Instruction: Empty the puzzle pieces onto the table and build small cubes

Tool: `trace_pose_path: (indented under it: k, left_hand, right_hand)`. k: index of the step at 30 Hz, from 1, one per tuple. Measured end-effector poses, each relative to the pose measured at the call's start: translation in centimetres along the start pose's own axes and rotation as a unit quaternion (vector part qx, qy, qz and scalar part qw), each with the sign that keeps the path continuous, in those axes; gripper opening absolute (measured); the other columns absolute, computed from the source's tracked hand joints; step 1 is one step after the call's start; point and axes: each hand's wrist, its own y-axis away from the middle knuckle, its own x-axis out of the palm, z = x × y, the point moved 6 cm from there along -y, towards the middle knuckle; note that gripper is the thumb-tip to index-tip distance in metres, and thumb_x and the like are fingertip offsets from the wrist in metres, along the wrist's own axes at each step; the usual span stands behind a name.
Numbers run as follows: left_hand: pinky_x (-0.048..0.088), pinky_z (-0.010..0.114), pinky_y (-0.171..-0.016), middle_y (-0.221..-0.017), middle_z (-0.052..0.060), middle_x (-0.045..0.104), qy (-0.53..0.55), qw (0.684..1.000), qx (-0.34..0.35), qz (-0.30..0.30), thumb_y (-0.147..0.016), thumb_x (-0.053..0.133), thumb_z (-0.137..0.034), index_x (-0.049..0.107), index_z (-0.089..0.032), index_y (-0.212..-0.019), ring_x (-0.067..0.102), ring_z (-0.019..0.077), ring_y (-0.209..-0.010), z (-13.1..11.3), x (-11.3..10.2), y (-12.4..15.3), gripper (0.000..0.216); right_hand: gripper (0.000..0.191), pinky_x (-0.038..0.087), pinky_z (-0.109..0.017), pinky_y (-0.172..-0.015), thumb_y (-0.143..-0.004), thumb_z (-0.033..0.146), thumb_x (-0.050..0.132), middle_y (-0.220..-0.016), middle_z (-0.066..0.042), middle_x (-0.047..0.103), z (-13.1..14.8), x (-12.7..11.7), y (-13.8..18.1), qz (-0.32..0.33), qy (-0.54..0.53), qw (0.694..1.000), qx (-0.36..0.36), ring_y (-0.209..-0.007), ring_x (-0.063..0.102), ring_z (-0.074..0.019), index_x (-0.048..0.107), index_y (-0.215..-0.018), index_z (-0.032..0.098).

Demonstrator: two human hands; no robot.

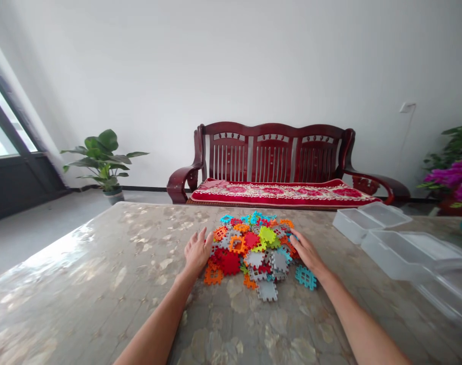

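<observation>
- Surface (136,284): widest open room lies left; the far edge runs just beyond the pile.
- Boxes (381,256): see-through, at the right, perhaps set aside to give the pile the middle.
- Pile (251,240): coloured tiles heaped between both hands, likely for even reach.
- Left hand (197,251): open, flat beside the pile.
- Right hand (306,250): open, at the pile's right edge.
- Blue tile (306,277): near the right wrist.

The tabletop (249,332) lies free before the tile pile (249,248); plastic boxes (386,256) obstruct the right.
</observation>
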Motion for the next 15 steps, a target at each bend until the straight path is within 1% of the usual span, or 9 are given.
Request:
trace_pose_path:
  k: [2, 4, 7, 9, 11, 13, 15]
  left_hand:
    - [0.027, 0.046, -0.112, -0.141, 0.015, 0.049, 0.070, 0.997, 0.033, 0.013, -0.091, 0.033, -0.047, 0.050, -0.017, -0.136, 0.038, 0.0280, -0.136, -1.1, 0.7, -0.3, 0.057]
    - [0.031, 0.040, -0.111, -0.140, 0.012, 0.052, 0.139, 0.987, 0.080, 0.028, -0.092, 0.032, -0.046, 0.052, -0.016, -0.134, 0.042, 0.0232, -0.133, -2.3, 1.1, -0.2, 0.055]
    - [0.031, 0.038, -0.112, -0.138, 0.010, 0.054, 0.207, 0.964, 0.158, 0.056, -0.091, 0.035, -0.047, 0.056, -0.016, -0.130, 0.045, 0.0216, -0.131, -3.7, 1.5, 0.6, 0.054]
    - [0.030, 0.038, -0.113, -0.137, 0.010, 0.055, 0.200, 0.960, 0.183, 0.063, -0.090, 0.038, -0.048, 0.057, -0.017, -0.128, 0.046, 0.0216, -0.130, -3.9, 1.5, 1.1, 0.053]
    - [0.030, 0.039, -0.113, -0.138, 0.009, 0.054, 0.181, 0.964, 0.189, 0.041, -0.090, 0.038, -0.049, 0.058, -0.018, -0.128, 0.046, 0.0220, -0.130, -3.4, 1.1, 1.4, 0.053]
    - [0.029, 0.040, -0.114, -0.139, 0.009, 0.053, 0.163, 0.968, 0.189, 0.021, -0.091, 0.036, -0.050, 0.057, -0.019, -0.130, 0.045, 0.0223, -0.131, -2.7, 0.7, 1.4, 0.054]
    - [0.030, 0.041, -0.113, -0.141, 0.008, 0.052, 0.154, 0.970, 0.187, 0.020, -0.092, 0.033, -0.050, 0.054, -0.019, -0.132, 0.044, 0.0220, -0.132, -2.1, 0.4, 1.2, 0.055]
  right_hand:
    - [0.057, 0.032, -0.048, -0.110, -0.083, 0.063, 0.046, -0.132, -0.008, 0.059, 0.5, 0.4, 0.3, 0.010, 0.009, 1.000, -0.022, -0.125, 0.049, -0.0276, 0.062, -0.122, 0.025]
    - [0.053, 0.033, -0.047, -0.109, -0.084, 0.063, 0.045, -0.129, -0.007, 0.061, 1.1, 0.7, 0.5, 0.014, 0.019, 0.999, -0.047, -0.123, 0.051, -0.0272, 0.065, -0.116, 0.026]
    - [0.053, 0.034, -0.048, -0.109, -0.083, 0.065, 0.045, -0.125, -0.008, 0.063, 1.7, 1.0, 1.1, 0.014, 0.035, 0.997, -0.063, -0.120, 0.053, -0.0283, 0.068, -0.110, 0.025]
    - [0.054, 0.035, -0.049, -0.108, -0.083, 0.066, 0.045, -0.122, -0.009, 0.064, 1.9, 1.3, 1.4, 0.013, 0.033, 0.997, -0.064, -0.118, 0.054, -0.0290, 0.068, -0.110, 0.024]
    - [0.056, 0.035, -0.048, -0.108, -0.084, 0.066, 0.043, -0.122, -0.010, 0.063, 2.1, 1.3, 1.6, -0.002, 0.017, 0.998, -0.068, -0.119, 0.053, -0.0286, 0.066, -0.113, 0.024]
    - [0.059, 0.033, -0.048, -0.109, -0.085, 0.066, 0.041, -0.126, -0.010, 0.061, 2.0, 0.9, 1.7, -0.031, -0.001, 0.997, -0.069, -0.122, 0.051, -0.0281, 0.063, -0.118, 0.023]
    - [0.063, 0.029, -0.049, -0.112, -0.085, 0.067, 0.041, -0.133, -0.011, 0.056, 1.8, 0.7, 1.7, -0.051, -0.013, 0.997, -0.061, -0.127, 0.046, -0.0281, 0.059, -0.124, 0.022]
